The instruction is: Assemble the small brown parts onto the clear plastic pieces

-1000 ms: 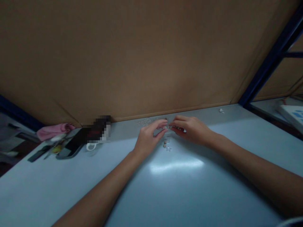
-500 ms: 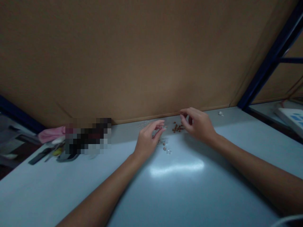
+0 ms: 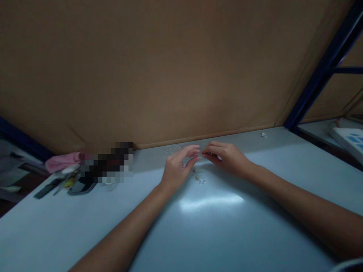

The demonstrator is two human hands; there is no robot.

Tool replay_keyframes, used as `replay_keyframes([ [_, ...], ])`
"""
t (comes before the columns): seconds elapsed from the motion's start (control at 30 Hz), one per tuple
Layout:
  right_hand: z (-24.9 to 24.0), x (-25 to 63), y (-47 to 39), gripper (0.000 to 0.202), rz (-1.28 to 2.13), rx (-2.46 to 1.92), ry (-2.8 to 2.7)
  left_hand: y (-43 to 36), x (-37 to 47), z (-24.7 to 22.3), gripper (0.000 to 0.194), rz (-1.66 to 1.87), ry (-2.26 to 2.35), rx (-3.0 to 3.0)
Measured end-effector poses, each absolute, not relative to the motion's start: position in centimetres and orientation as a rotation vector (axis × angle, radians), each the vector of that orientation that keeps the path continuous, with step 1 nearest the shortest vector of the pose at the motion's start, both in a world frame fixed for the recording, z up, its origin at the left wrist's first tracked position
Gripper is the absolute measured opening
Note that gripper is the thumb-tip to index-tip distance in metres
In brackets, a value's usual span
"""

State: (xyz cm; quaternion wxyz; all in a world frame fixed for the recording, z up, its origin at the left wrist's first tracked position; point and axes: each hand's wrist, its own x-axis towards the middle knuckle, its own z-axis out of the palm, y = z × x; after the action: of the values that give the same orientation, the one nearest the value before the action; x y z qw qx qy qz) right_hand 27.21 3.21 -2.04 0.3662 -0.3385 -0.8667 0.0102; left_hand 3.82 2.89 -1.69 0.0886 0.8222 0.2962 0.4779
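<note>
My left hand (image 3: 178,164) is at the middle of the table, thumb and fingertips close together around something small that I cannot make out. Facing it from the right, my right hand (image 3: 228,156) pinches a tiny piece, too small to name, close to the left fingertips. Small clear pieces (image 3: 202,181) and a little brown piece (image 3: 197,177) lie on the table just in front of my left hand. More clear bits (image 3: 172,148) are scattered behind it. The brown pile is hidden behind my right hand.
The pale table (image 3: 227,234) meets a brown cardboard wall (image 3: 181,68). At the left lie a pink cloth (image 3: 62,162), a dark flat object (image 3: 48,188) and a blurred-out dark item. A white scrap (image 3: 263,135) lies at the back right, near a blue post (image 3: 317,83).
My right hand has moved left and slightly toward me, from beside the brown pile to the left fingertips, and its fingers have come together. My left hand has barely moved.
</note>
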Motion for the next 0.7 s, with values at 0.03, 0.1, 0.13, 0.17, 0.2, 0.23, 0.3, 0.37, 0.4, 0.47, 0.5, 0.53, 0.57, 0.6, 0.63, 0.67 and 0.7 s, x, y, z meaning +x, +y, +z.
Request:
replay_keyframes([
  [0.03, -2.0, 27.2, 3.2, 0.013, 0.026, -0.873, -2.230, 2.9, 3.8, -1.7, 0.031, 1.415, 0.884, 2.446],
  [0.1, -2.0, 27.1, 3.2, 0.011, 0.024, -0.887, -2.232, 3.0, 3.7, -1.9, 0.033, 1.401, 0.895, 2.440],
  [0.13, -2.0, 27.1, 3.2, 0.011, 0.020, -0.895, -2.232, 3.1, 3.7, -1.9, 0.033, 1.392, 0.903, 2.438],
  [0.17, -2.0, 27.2, 3.2, 0.010, 0.015, -0.904, -2.234, 3.2, 3.7, -2.0, 0.033, 1.382, 0.913, 2.438],
  [0.2, -2.0, 27.2, 3.2, 0.010, 0.010, -0.912, -2.239, 3.2, 3.7, -2.0, 0.033, 1.372, 0.922, 2.441],
  [0.23, -1.9, 27.3, 3.2, 0.010, 0.004, -0.921, -2.243, 3.3, 3.6, -2.1, 0.033, 1.363, 0.931, 2.441],
  [0.3, -1.8, 27.4, 3.1, 0.010, -0.012, -0.941, -2.249, 3.4, 3.5, -2.1, 0.033, 1.358, 0.956, 2.429],
  [0.37, -1.6, 27.5, 3.0, 0.010, -0.033, -0.979, -2.245, 3.5, 3.4, -2.2, 0.034, 1.345, 0.994, 2.423],
  [0.4, -1.5, 27.6, 3.0, 0.009, -0.043, -1.003, -2.238, 3.6, 3.3, -2.2, 0.034, 1.328, 1.015, 2.434],
  [0.47, -1.3, 27.7, 3.1, 0.008, -0.047, -1.051, -2.219, 3.7, 3.1, -2.2, 0.031, 1.277, 1.057, 2.483],
  [0.5, -1.3, 27.9, 3.2, 0.007, -0.037, -1.064, -2.209, 3.7, 3.1, -2.2, 0.029, 1.251, 1.080, 2.513],
  [0.53, -1.4, 28.0, 3.4, 0.006, -0.020, -1.066, -2.201, 3.8, 3.0, -2.3, 0.026, 1.233, 1.108, 2.537],
  [0.57, -1.5, 28.2, 3.6, 0.005, 0.002, -1.056, -2.195, 3.9, 3.0, -2.3, 0.024, 1.225, 1.142, 2.553],
  [0.6, -1.6, 28.3, 3.8, 0.005, 0.025, -1.040, -2.189, 3.9, 2.9, -2.3, 0.023, 1.227, 1.178, 2.558],
  [0.63, -1.7, 28.5, 4.0, 0.005, 0.046, -1.024, -2.183, 4.0, 2.9, -2.4, 0.022, 1.232, 1.212, 2.555],
  [0.67, -1.8, 28.6, 4.1, 0.006, 0.061, -1.012, -2.176, 4.1, 2.9, -2.4, 0.022, 1.236, 1.240, 2.550],
  [0.7, -1.9, 28.7, 4.3, 0.007, 0.070, -1.007, -2.169, 4.1, 2.9, -2.4, 0.021, 1.231, 1.260, 2.545],
])
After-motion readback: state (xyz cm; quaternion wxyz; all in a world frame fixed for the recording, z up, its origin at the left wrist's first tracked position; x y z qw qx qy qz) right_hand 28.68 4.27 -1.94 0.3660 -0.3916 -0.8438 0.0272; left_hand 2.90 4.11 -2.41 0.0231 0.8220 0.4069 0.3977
